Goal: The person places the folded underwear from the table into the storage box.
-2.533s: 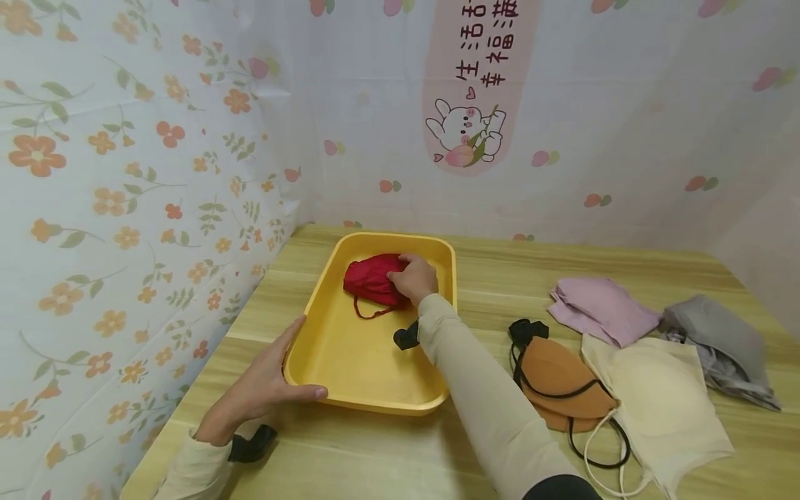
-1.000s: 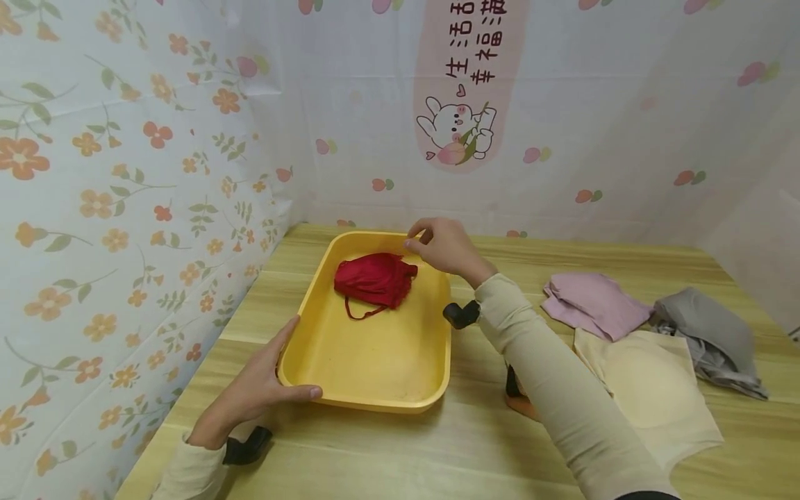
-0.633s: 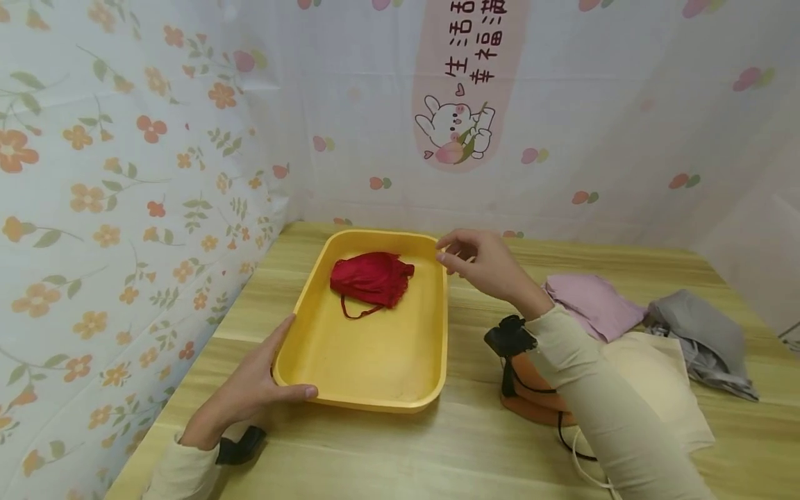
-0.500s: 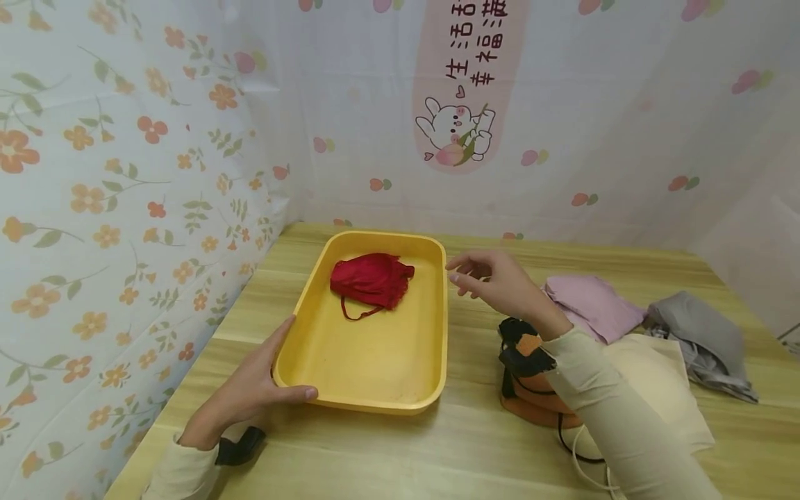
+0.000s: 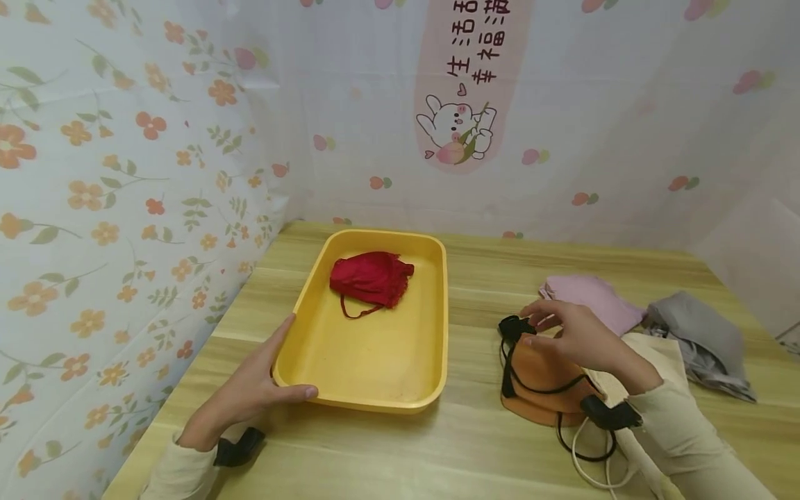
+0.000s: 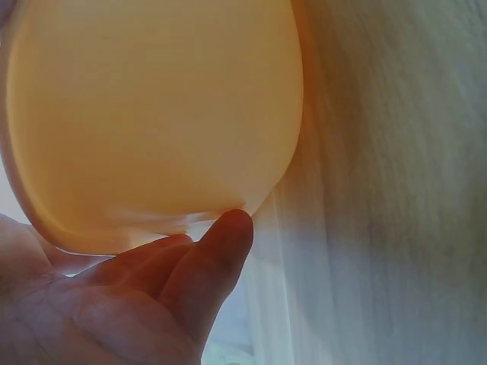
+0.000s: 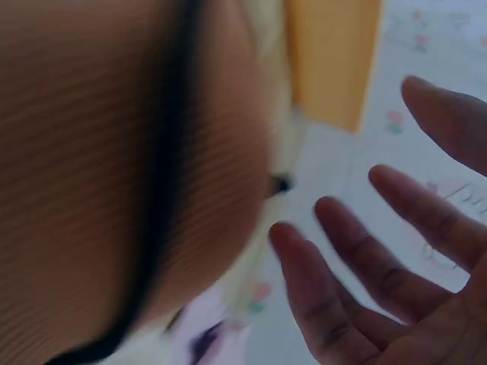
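Observation:
My left hand grips the near left corner of a yellow plastic tray; its thumb lies along the near wall and its fingers along the left side. In the left wrist view the fingers curl against the tray's wall. A red bra with a loose strap lies inside the tray at the far end. My right hand hovers over an orange bra with black straps, its fingers parted and holding nothing. In the right wrist view the orange bra's ribbed cup fills the left side, apart from the fingers.
Behind and to the right of the orange bra lie a folded lilac garment, a grey garment and a cream top, partly covered by my right arm. Patterned cloth walls border the wooden table at the back and left.
My right hand has let go of the red bra, left the tray and moved right and nearer to above the orange bra. The left hand keeps its grip on the tray.

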The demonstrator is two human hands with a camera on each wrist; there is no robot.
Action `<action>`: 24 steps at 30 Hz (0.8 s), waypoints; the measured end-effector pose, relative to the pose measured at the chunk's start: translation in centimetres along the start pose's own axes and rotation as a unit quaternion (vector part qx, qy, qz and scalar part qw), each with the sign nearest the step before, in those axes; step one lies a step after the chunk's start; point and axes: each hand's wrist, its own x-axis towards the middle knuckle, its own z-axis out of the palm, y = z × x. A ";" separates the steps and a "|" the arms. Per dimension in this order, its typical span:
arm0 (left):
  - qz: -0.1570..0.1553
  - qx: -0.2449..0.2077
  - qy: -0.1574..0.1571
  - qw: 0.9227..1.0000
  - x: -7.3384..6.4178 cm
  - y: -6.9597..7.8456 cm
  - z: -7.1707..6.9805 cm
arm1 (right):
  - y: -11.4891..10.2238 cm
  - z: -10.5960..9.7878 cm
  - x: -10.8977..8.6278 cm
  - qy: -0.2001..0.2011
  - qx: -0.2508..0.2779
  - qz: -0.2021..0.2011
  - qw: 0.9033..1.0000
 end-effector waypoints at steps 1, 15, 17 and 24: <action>-0.001 0.001 0.000 1.000 0.0 0.0 0.0 | 0.4 0.1 -0.4 -0.002 -0.002 0.007 1.000; -0.006 -0.007 -0.004 1.000 0.1 0.1 -0.1 | 3.0 1.7 -2.5 -0.048 -0.023 0.048 0.997; -0.006 -0.008 -0.003 1.000 0.0 0.2 -0.2 | 3.2 1.8 -2.5 -0.056 -0.030 0.047 0.997; -0.005 0.004 -0.003 1.000 0.1 0.2 -0.1 | 3.4 2.1 -2.5 -0.054 -0.032 0.062 0.996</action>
